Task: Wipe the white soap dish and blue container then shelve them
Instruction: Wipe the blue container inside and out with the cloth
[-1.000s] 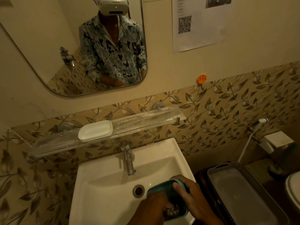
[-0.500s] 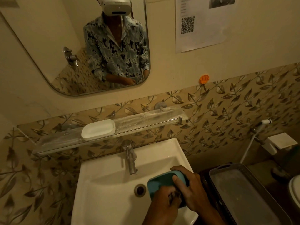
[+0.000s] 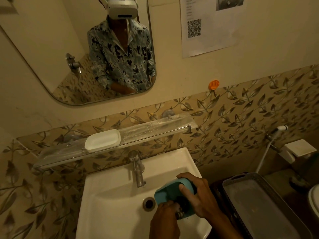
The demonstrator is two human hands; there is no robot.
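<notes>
Over the sink (image 3: 110, 195), the right hand (image 3: 203, 197) grips the blue container (image 3: 170, 192). The left hand (image 3: 165, 219) presses inside it. The white soap dish (image 3: 102, 140) sits on the far glass shelf (image 3: 155, 130).

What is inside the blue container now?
The left hand reaches into the blue container with something dark, maybe a scrubber. The right hand holds it. The bottom is hidden.

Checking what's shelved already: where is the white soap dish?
The white soap dish sits left of centre on the glass shelf, above the sink and its tap.
</notes>
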